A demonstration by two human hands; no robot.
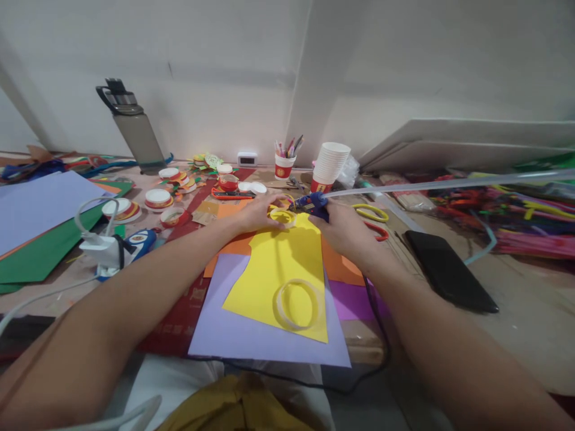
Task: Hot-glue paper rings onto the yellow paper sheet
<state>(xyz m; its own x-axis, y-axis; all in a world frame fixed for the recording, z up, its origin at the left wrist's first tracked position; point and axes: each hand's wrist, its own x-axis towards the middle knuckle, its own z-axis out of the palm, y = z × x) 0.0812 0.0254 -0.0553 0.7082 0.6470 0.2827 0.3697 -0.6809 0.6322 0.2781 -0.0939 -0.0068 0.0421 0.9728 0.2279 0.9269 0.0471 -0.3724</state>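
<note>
My right hand point(344, 230) is closed round a blue hot glue gun point(317, 205), whose long clear glue stick point(431, 183) juts out to the right. Its nozzle points left, towards my left hand point(260, 214). Between the fingers of that hand is a small round piece with a pale rim and yellow in it point(283, 216); its exact kind is hard to make out. Below both hands lies a yellow paper sheet point(278, 257) with a white ring point(279, 305) on it. A lilac sheet point(211, 329) shows underneath.
Left are paper-cup pieces point(158, 199), a power strip point(140, 240) and a tilted-looking bottle point(137, 134). Behind stand a pen cup point(284, 166) and stacked paper cups point(330, 164). A black phone point(449, 269) lies right. The gun's black cord point(381, 335) loops over the front edge.
</note>
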